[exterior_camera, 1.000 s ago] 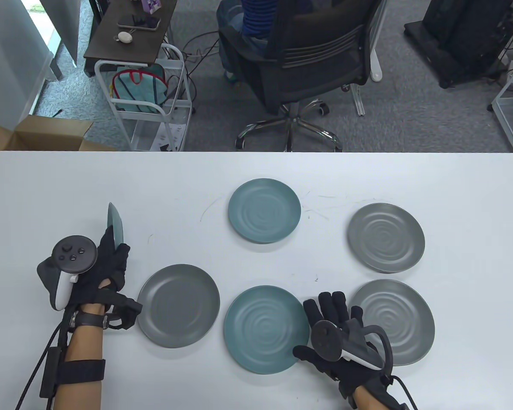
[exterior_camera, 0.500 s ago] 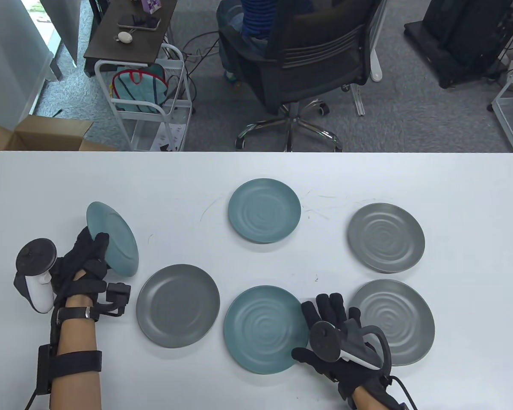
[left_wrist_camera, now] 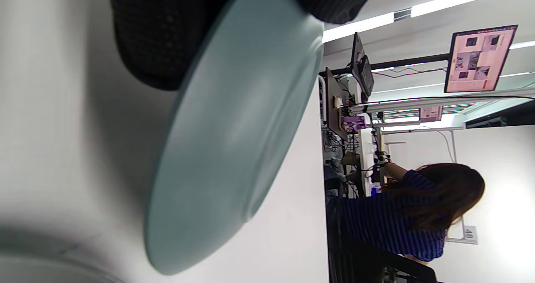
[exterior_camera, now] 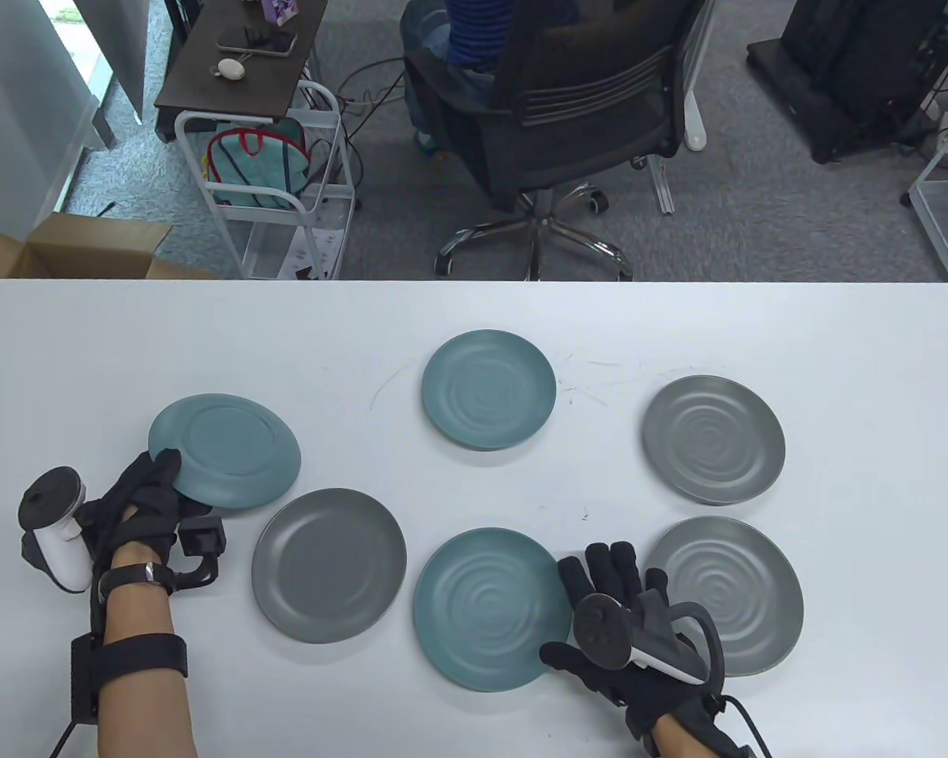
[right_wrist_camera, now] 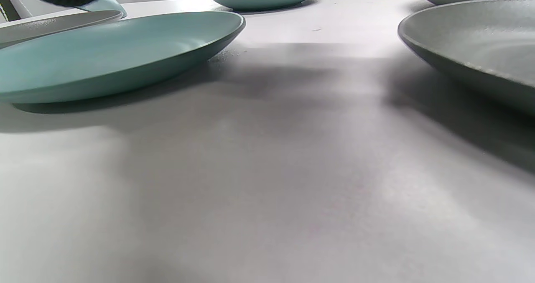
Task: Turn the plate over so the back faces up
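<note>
A teal plate (exterior_camera: pixel 225 450) at the table's left has its back facing up, its foot ring showing. My left hand (exterior_camera: pixel 146 493) grips its near-left rim, thumb on top. In the left wrist view the plate (left_wrist_camera: pixel 234 141) is still tilted, held between my fingers (left_wrist_camera: pixel 154 36), one edge close to the table. My right hand (exterior_camera: pixel 612 588) rests flat and open on the table between a teal plate (exterior_camera: pixel 490 608) and a grey plate (exterior_camera: pixel 727 596), holding nothing.
Face-up plates lie around: a grey one (exterior_camera: pixel 329 564) just right of my left hand, a teal one (exterior_camera: pixel 489 389) at centre back, a grey one (exterior_camera: pixel 712 439) at right. An office chair (exterior_camera: pixel 569 118) stands beyond the table's far edge.
My left hand has turned the teal plate from standing on edge over to back-up and lowered it toward the table. My right hand has not moved.
</note>
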The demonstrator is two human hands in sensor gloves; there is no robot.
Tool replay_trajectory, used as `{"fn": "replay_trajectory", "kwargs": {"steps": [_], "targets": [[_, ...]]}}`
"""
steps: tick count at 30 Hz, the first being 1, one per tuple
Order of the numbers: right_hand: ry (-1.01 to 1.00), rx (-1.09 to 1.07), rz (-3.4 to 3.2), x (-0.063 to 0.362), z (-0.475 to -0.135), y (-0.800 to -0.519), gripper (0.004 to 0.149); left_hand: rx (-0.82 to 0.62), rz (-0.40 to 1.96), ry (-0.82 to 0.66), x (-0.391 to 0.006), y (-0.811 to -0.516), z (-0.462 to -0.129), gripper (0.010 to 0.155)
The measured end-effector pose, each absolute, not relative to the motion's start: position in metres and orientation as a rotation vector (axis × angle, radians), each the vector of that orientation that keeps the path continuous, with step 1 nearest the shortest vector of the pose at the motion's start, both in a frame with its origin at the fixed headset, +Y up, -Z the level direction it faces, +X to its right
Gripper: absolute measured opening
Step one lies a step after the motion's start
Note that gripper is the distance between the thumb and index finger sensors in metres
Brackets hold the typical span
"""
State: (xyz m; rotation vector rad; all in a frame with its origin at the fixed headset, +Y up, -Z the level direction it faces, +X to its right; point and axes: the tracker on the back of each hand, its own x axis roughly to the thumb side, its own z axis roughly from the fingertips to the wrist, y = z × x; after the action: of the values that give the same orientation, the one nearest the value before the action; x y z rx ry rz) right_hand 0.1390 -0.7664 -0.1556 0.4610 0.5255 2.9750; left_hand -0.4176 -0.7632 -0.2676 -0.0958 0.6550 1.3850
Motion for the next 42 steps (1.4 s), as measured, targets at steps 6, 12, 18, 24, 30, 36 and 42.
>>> {"fn": "replay_trajectory", "kwargs": {"steps": [6, 12, 18, 24, 30, 36, 42], "targets": [[0.522, 0.462, 2.978, 0.139, -0.156, -0.766, 0.096, -0.119, 1.280, 0.730, -0.423, -0.775, -0.265, 0.067], [0.523, 0.460, 2.981, 0.139, -0.156, -0.766, 0.096, -0.155, 1.147, 0.767, -0.425, -0.780, -0.266, 0.067], [0.525, 0.456, 2.981, 0.139, -0.156, -0.766, 0.096, -0.185, 1.008, 0.804, -0.425, -0.782, -0.267, 0.067], [0.529, 0.452, 2.982, 0.139, -0.156, -0.766, 0.096, -0.218, 0.882, 0.812, -0.422, -0.781, -0.270, 0.067], [0.532, 0.454, 2.982, 0.139, -0.157, -0.766, 0.096, -0.253, 0.757, 0.813, -0.419, -0.776, -0.274, 0.067], [0.529, 0.454, 2.981, 0.139, -0.157, -0.766, 0.096, -0.277, 0.605, 0.812, -0.416, -0.773, -0.278, 0.064], [0.527, 0.459, 2.981, 0.139, -0.157, -0.766, 0.096, -0.300, 0.505, 0.799, -0.411, -0.769, -0.281, 0.064]]}}
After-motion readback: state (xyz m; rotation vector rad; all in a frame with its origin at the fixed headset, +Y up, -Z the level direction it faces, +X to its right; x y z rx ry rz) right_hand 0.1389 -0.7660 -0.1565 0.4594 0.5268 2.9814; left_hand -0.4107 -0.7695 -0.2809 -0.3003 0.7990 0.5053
